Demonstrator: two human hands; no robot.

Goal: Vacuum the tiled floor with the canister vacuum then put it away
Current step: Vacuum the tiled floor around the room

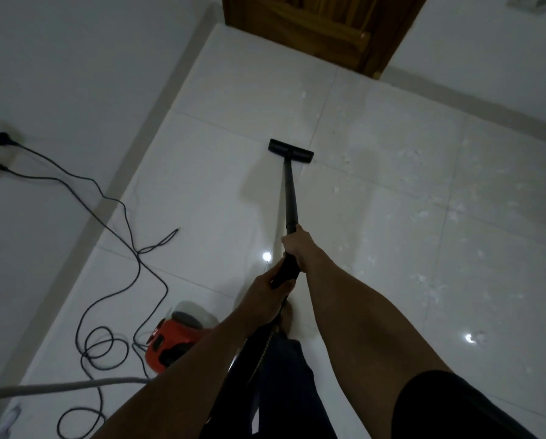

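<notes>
1. A black short sleeve (455, 407) is worn on the right upper arm, and its hem is seen as a curved edge across the arm.
2. Below that hem, the right forearm (344, 312) is left uncovered down to the right hand (297, 248).
3. The left forearm (195, 369) is likewise seen uncovered, from the lower edge of the view to the left hand (265, 293).
4. Dark trousers (297, 375), apparently navy, are worn on the legs, and soft folds are seen in the cloth.
</notes>
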